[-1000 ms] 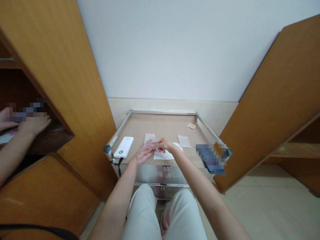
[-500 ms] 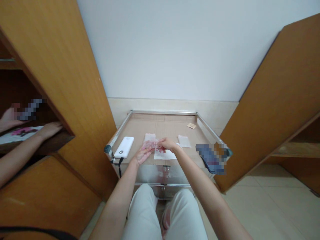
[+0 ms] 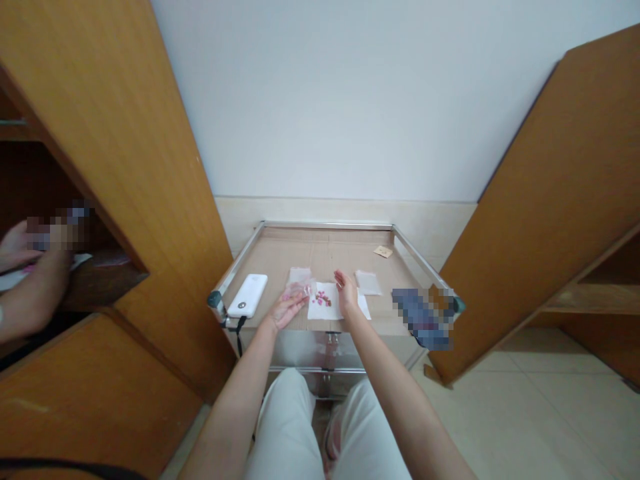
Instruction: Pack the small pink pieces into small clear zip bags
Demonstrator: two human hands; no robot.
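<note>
My left hand [image 3: 289, 309] holds a clear plastic bag [image 3: 302, 287] with a pinkish tint, over the left edge of a white paper sheet [image 3: 333, 311]. On that sheet lie several small pink and brown pieces [image 3: 323, 299], too small to name. My right hand [image 3: 346, 293] hovers at the right side of the sheet, fingers stretched out and raised, with nothing seen in it. Behind the left hand lies a stack of clear bags [image 3: 300, 272]; another stack of clear bags [image 3: 369, 283] lies to the right of my right hand.
A white power bank [image 3: 251, 295] with a black strap lies at the left of the metal-framed case top [image 3: 325, 225]. A tan paper tag [image 3: 383, 252] lies at the back right, a blurred dark item [image 3: 420, 317] at the front right. Another person's hands [image 3: 23, 243] work in the left cabinet.
My right hand has drawn away from the bag to the right and its fingers have straightened, uncovering the pink pieces. My left hand stays with the bag. The other person's arm has moved up.
</note>
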